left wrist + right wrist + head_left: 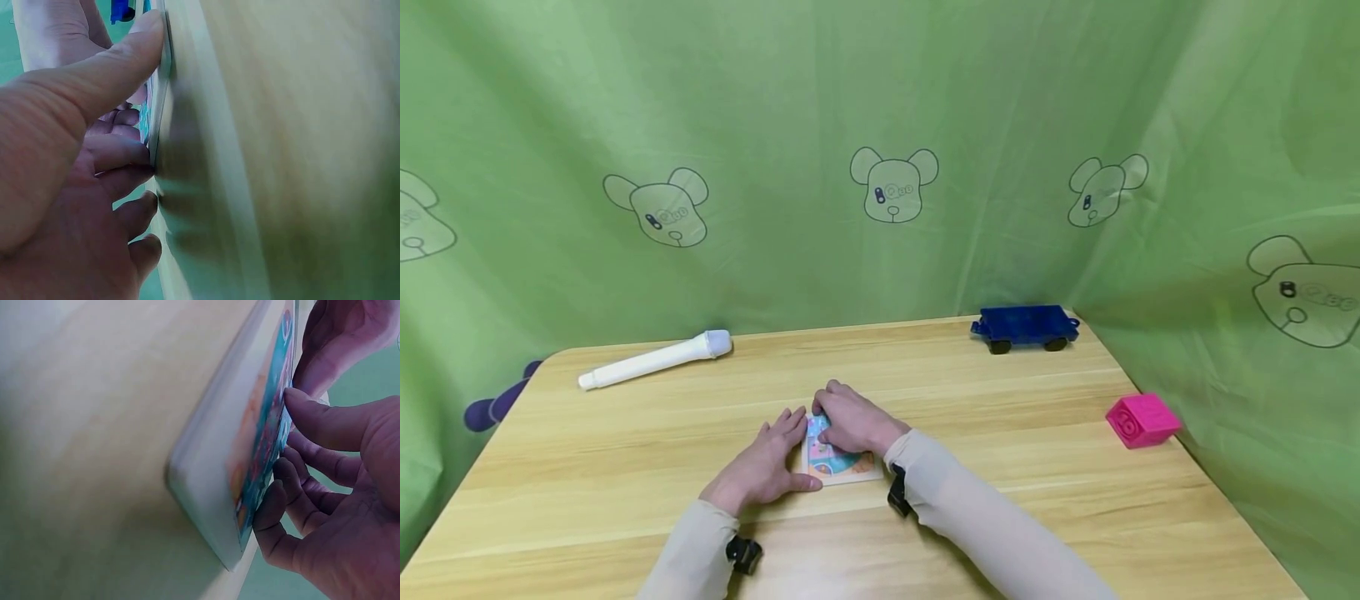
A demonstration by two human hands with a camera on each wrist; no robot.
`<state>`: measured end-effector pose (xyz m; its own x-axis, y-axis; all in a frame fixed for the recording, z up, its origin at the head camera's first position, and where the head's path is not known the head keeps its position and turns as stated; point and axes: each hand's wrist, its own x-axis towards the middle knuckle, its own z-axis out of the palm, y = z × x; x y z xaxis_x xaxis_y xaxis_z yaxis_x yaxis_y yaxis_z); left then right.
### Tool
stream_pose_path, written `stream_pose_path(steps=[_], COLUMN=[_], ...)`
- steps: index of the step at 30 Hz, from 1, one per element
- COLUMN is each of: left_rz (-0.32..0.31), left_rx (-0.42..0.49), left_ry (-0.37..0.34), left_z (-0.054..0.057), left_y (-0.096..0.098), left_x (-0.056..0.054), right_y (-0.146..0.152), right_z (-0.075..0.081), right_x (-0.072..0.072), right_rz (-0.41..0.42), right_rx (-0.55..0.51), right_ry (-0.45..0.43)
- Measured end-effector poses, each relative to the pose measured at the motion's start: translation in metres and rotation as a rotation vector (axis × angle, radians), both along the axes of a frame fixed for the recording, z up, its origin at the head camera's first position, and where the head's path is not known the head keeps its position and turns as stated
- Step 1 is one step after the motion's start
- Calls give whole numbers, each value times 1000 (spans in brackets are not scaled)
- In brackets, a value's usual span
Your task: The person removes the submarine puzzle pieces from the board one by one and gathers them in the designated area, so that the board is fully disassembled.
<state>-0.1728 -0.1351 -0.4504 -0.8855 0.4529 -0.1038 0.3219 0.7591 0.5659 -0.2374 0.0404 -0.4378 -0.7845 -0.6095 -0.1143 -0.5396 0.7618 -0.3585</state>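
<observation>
A small, flat picture board point(852, 478) with a pale border and a colourful print lies on the wooden table. My left hand point(765, 465) steadies it, with fingers stretched along its left edge and the thumb at the near edge. Over the print, my right hand point(853, 420) has curled fingers, and its thumb and fingertips touch the picture face. The right wrist view shows the picture board point(203, 481) from the side, with the right thumb point(325, 422) against its face. Part of the print is hidden under the right hand.
A white toy microphone point(651, 362) lies at the back left. At the back right stands a dark blue toy wagon point(1026, 327). A pink block point(1142, 420) sits by the right edge. Beyond the left edge is a purple object point(497, 404). Green curtains point(775, 167) surround the table.
</observation>
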Motion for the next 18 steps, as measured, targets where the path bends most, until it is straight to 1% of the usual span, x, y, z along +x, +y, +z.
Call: stream_pose_path(steps=[3,10,18], left_rz=[3,2,-1], left_rx=[-3,-4,-34], left_ry=[-3,9,21], left_z=[1,-1,-1], left_y=[0,0,-1], left_x=[0,0,-1], right_y=[0,1,5], right_z=[0,3,4], right_x=[0,0,-4], right_rz=[-2,-4,-43], right_rx=[-5,-52,-133], right_ry=[-3,-18,-84])
